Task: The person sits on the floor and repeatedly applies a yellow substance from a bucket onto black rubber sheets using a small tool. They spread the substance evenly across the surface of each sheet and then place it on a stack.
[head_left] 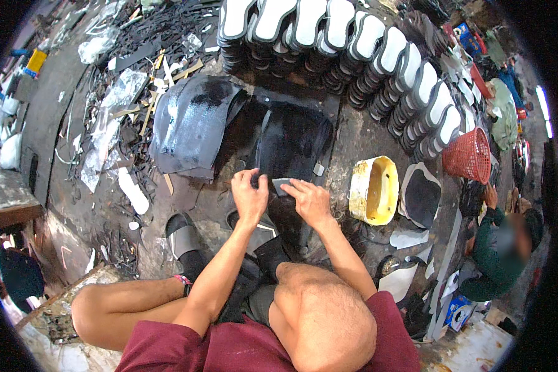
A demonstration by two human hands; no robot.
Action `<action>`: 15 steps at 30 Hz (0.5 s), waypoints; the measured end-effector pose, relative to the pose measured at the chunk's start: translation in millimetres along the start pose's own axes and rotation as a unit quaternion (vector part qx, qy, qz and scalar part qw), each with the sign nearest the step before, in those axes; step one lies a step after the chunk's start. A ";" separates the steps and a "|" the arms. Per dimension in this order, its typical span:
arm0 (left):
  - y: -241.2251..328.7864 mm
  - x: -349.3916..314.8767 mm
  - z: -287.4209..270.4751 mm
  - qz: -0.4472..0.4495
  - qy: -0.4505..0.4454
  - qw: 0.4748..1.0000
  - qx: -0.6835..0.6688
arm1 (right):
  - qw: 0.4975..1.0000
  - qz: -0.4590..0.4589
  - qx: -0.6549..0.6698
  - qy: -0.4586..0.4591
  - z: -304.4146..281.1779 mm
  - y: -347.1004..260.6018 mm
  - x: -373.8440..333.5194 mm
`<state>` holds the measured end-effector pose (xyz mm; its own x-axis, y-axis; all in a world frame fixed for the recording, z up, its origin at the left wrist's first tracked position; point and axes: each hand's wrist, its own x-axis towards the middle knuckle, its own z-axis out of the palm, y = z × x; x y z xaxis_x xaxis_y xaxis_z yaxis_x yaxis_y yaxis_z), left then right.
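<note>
In front of me a black sheet (294,139) with a glossy surface lies on a dark board on the floor. My right hand (310,201) has its fingers on a small grey flat piece (281,185) at the sheet's near edge. Just left of it, my left hand (249,199) is closed, thumb toward the curled fingers, by the same edge. What is between those fingers, if anything, is too dark to make out. A stack of grey-black sheets (189,127), shiny on top, lies to the left of the black sheet.
Stacks of white-topped sole-shaped pieces (359,37) curve across the back and right. A yellow-rimmed tub (373,191) and a red basket (467,156) stand to the right, near another person (502,257). Scraps (115,133) litter the left floor. My sandalled feet (183,239) are close below.
</note>
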<state>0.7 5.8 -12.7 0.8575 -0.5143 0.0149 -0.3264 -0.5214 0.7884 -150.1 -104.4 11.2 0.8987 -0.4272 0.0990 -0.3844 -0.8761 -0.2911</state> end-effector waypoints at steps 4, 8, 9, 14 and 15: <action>23.9 5.4 37.1 -0.059 0.099 0.975 -0.190 | 0.998 -0.042 -0.042 -0.007 -8.2 -4.9 -16.9; 58.3 28.9 -9.3 -0.111 0.132 0.925 -0.338 | 0.999 -0.006 0.042 0.032 -36.7 -13.0 -39.4; 54.0 47.5 -36.9 -0.110 0.158 0.896 -0.401 | 0.996 -0.006 0.055 0.065 -47.1 -20.3 -39.3; -12.6 127.5 -136.9 -0.172 0.235 0.886 -0.362 | 0.981 0.041 0.109 0.153 -90.3 -30.3 -29.6; -11.7 134.4 -144.9 -0.227 0.215 0.888 -0.338 | 0.976 0.055 0.120 0.173 -94.5 -25.6 -26.4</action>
<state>177.4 41.5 69.2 0.9599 0.0280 -0.2789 0.2791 -0.0060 0.9602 -184.0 -91.8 105.9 0.7135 -0.6018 0.3589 -0.3765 -0.7613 -0.5279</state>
